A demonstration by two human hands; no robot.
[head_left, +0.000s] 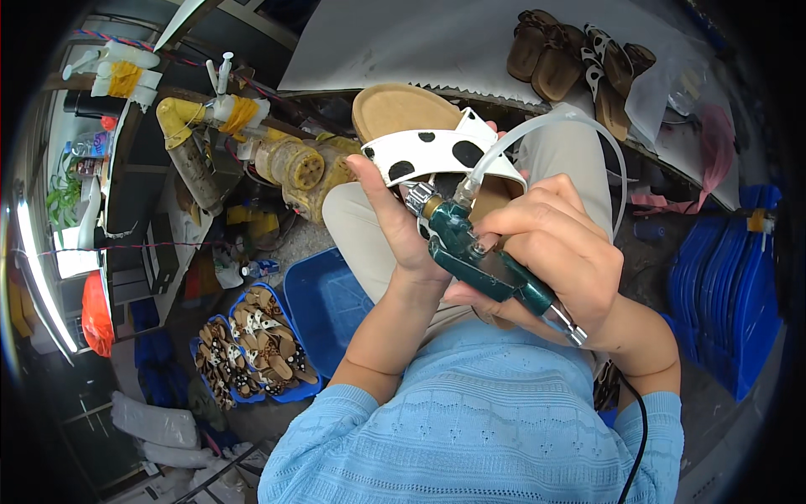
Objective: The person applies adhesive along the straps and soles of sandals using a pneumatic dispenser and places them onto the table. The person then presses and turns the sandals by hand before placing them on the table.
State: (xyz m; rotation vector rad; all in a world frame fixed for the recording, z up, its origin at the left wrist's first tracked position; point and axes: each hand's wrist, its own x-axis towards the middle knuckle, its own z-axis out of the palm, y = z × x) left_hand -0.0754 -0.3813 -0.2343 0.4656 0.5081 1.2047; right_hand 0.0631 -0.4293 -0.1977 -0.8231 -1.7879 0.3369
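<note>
Gripping the gun (483, 275), the right hand (564, 245) is curled tight; the left hand (396, 225), part-curled, holds the sandal (405, 112); a hose (558, 118) tug could scrape nozzle (420, 198) across strap (441, 157).

From here I can read no text; the label (97, 145) on the plastic bottle (78, 149) at far left shows too small.

Dark green handheld spray gun (470, 270): glossy, metal-looking. Curved translucent tube (505, 141): smooth plastic. White black-spotted sandal strap (441, 151): smooth. Light-blue knit top (470, 403): matt, textured cloth.
</note>
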